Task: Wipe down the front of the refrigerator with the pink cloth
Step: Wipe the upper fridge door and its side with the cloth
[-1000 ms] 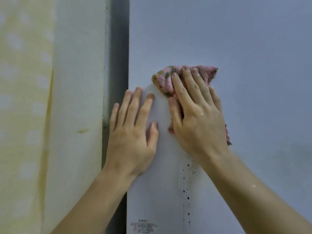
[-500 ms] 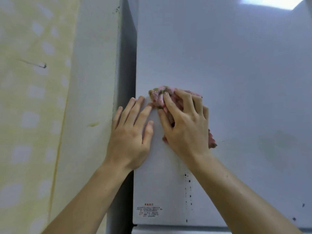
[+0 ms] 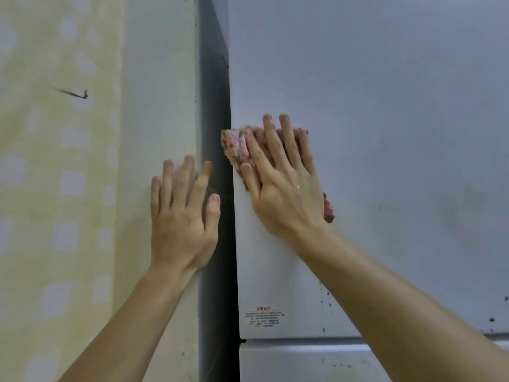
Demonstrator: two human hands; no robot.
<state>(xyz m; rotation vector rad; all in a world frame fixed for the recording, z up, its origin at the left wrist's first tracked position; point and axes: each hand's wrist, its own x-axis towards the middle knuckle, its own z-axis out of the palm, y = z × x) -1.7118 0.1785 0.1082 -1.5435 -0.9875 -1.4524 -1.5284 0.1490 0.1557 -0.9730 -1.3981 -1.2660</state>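
hidden / unclear: most of the pink cloth is covered by the right hand. only a bunched edge at the hand's 10 o'clock and a small tuft at its 4 o'clock are seen. the refrigerator is cut off at 12, 3 and 6 o'clock. print on the warning label is too small to be read.

counts: hands, 2. cloth, 1. door panels, 2: upper door and a strip of lower door beneath a seam. label, 1. dark specks, several, not countable, at 6 o'clock of the right hand.

hands: the right hand is laid flat, fingers straight and slightly spread, and the cloth is pressed against the upper door at its 9 o'clock edge. the left hand is laid flat, fingers spread, nothing held, across the corner of the pale wall and the dark grey side panel, at 8 o'clock of the cloth. the hands are apart but near. yellow patterned wallpaper with one dark mark is noted at far 9 o'clock.
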